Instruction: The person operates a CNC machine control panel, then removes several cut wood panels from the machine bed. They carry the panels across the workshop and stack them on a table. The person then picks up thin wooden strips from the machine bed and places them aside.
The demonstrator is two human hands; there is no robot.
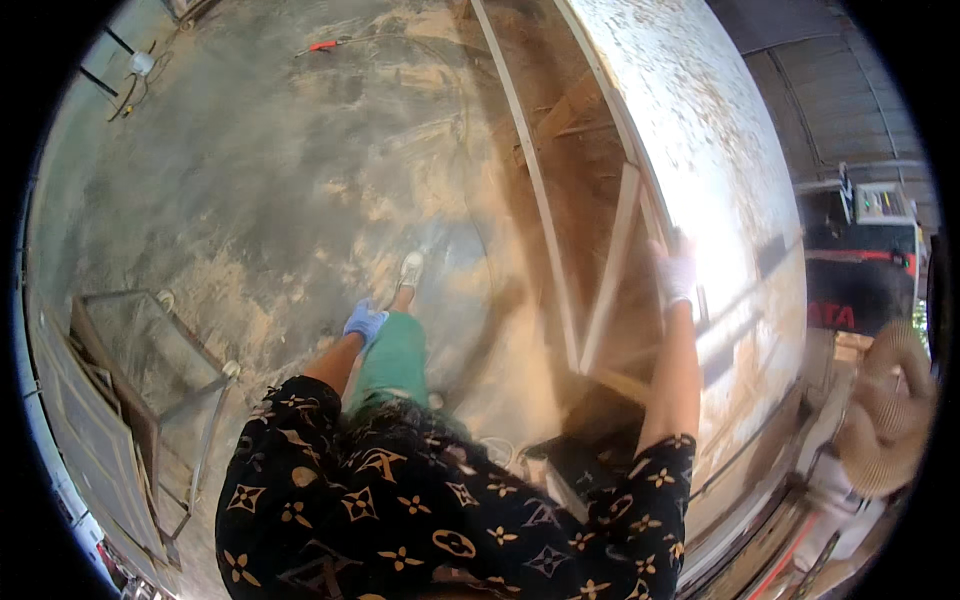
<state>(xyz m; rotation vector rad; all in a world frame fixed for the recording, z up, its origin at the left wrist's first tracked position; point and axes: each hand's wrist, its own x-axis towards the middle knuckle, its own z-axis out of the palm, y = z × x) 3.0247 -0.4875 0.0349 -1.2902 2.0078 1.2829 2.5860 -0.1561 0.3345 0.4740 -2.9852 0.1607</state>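
Observation:
My left hand (366, 322), in a pale bluish glove, hangs beside my green shorts (392, 358). Its fingers look loose and apart, and I see nothing in them. On the right, my right hand (675, 275), in a whitish glove, lies at the near long edge of a large pale tabletop (735, 200). Thumb and fingers appear apart there, though glare and blur soften their outline. Sawdust is scattered over the tabletop. Below its edge stands a wooden frame with slanted braces (610, 270), next to my right arm.
A red-handled air gun (322, 46) lies on the dusty concrete floor (300, 150), its hose trailing. Flat panels and a metal frame (212, 400) lean at the left. At the right are a dark machine (860, 275) and a ribbed tan hose (885, 410). One shoe (411, 268) steps ahead.

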